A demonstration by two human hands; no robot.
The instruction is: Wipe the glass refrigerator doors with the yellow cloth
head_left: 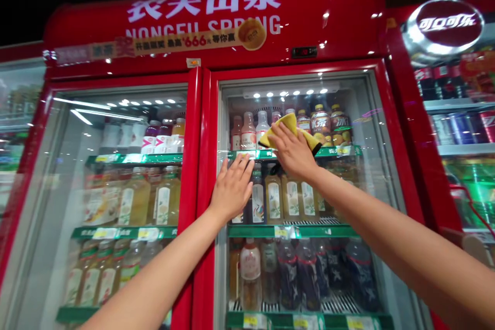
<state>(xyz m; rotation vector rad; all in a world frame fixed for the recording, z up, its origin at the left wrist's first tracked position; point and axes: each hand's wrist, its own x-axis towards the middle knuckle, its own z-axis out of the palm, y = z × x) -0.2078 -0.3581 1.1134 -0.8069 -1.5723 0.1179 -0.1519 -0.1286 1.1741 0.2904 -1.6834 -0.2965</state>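
My right hand [293,153] presses a yellow cloth [287,122] with a dark edge against the right glass door [358,108] of a red drinks fridge. Its fingers lie over the cloth, near the top shelf's height. Lower and to the left, my left hand [233,188] rests on the same door close to its left frame, fingers spread and nothing in it. Behind the glass, bottles of pale yellow drink [274,196] stand on the middle shelf, partly hidden by my hands and right forearm.
A red door frame [196,175] separates this door from the left glass door [83,165], behind which more bottles stand. A small display [304,52] sits above the right door. Another red fridge [410,129] with cans and bottles adjoins on the right.
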